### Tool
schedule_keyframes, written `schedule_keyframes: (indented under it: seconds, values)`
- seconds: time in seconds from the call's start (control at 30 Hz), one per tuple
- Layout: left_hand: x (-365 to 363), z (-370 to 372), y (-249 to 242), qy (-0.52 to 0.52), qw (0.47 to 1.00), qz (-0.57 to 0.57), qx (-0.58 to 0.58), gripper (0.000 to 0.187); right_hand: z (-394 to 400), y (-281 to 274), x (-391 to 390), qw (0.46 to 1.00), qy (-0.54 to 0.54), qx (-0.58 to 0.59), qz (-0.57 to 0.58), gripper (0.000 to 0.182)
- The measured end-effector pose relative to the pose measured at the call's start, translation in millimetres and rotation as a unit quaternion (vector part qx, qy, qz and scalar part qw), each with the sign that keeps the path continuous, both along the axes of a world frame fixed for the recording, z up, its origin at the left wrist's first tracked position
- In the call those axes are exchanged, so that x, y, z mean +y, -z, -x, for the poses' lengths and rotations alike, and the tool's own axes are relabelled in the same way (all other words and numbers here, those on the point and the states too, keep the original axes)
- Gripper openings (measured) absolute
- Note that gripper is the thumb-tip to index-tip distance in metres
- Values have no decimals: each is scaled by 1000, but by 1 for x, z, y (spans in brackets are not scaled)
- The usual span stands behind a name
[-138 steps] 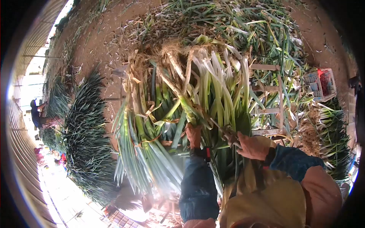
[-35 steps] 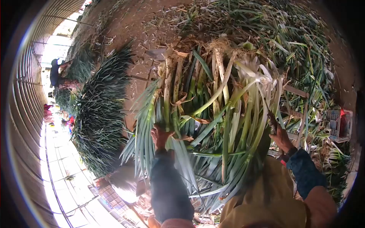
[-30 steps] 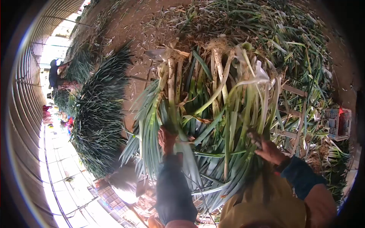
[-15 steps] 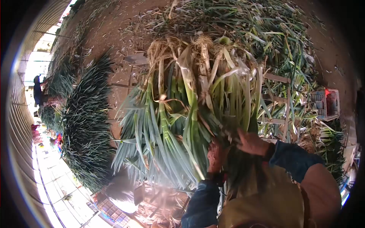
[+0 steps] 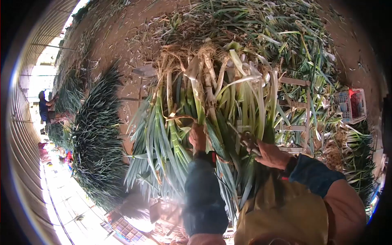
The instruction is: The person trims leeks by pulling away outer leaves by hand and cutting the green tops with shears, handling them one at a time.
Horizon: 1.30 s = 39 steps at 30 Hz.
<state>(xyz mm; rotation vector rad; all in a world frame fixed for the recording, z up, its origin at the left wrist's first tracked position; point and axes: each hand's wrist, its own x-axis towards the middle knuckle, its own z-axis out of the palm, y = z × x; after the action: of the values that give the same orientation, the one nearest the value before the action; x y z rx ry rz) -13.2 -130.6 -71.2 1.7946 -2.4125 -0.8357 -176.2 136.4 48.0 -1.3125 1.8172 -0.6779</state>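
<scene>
A row of leeks lies in front of me, roots pointing away and green leaves hanging toward my body. My left hand is closed round the green part of one leek in the middle of the row; a dry, brownish strip of leaf lies just above the fingers. To the right, my right hand grips a metal hand tool with a thin straight tip pointing up and left. The tip is over the leaves, and its exact kind is hard to make out.
Cut leaves are heaped on the ground beyond the leeks. A wooden frame and a white crate stand to the right. At left is a long pile of leeks, with another person behind it.
My left hand has moved up and left, from low beside the right hand to one leek. The tool in my right hand now shows clearly; before, it was blurred.
</scene>
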Motion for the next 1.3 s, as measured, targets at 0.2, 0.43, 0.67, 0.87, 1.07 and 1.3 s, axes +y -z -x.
schedule_keyframes:
  seconds: [0.2,0.43,0.67,0.87,1.07,1.3]
  values:
    - [10,-28,-18,-87,905,-347,229,25,-15,-28,-1,999,-43,29,-14,56]
    - [20,-8,-43,-52,844,-430,316,26,-8,-19,-16,995,-56,86,-7,64]
    - [26,-7,-22,-119,850,-427,284,29,-14,2,6,994,-61,95,-4,67]
    - [60,9,-46,134,921,354,-90,25,9,23,6,997,19,76,-20,66]
    - [109,-30,-46,54,992,-31,-112,24,-7,-15,44,1000,-1,20,0,64]
    - [126,-10,-61,-8,998,58,-10,43,-25,-25,29,995,-95,0,-9,72]
